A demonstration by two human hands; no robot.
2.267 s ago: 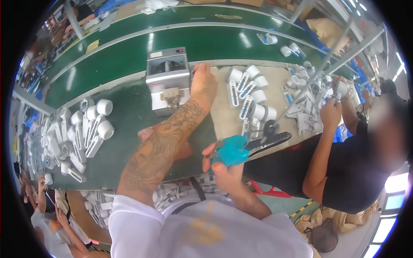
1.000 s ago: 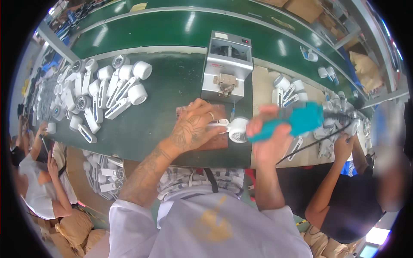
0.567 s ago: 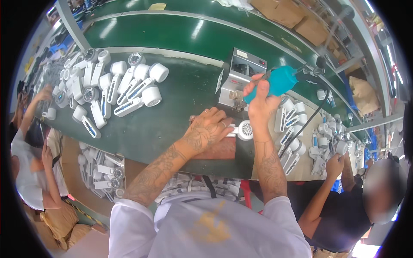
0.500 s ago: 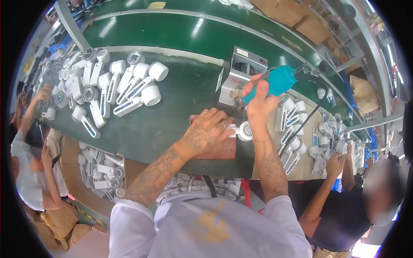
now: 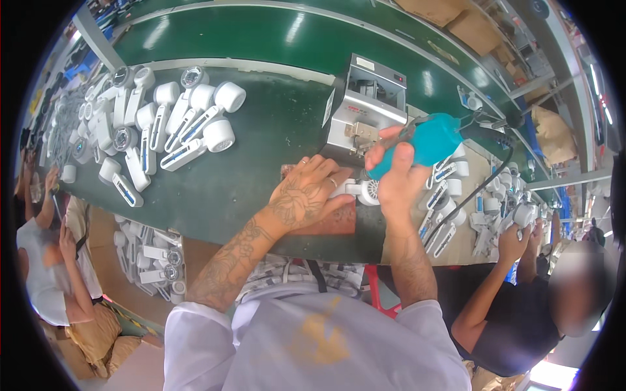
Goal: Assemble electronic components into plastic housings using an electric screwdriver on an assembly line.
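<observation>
A white handheld fan point(image 5: 368, 191) with a round grille lies over a reddish-brown mat point(image 5: 329, 225) at the front of the green bench. My left hand point(image 5: 305, 194) is closed over its handle, which the fingers partly hide. My right hand point(image 5: 399, 179) is wrapped round a teal electric screwdriver point(image 5: 435, 142), held tilted above the fan head. The tool's tip is hidden behind my hand. Just beyond both hands stands a grey metal box-shaped machine point(image 5: 365, 117), perhaps a screw feeder.
Many white fans point(image 5: 189, 120) lie on the bench to the left, and more point(image 5: 450, 215) on cardboard at the right. A black cable point(image 5: 486, 179) curves down on the right. A carton of fans point(image 5: 153, 260) stands below left. Co-workers sit at both sides.
My right hand has brought the screwdriver away from the grey machine, toward me and slightly right. My left hand stays on the fan, whose handle shows more now. The whole view has shifted slightly.
</observation>
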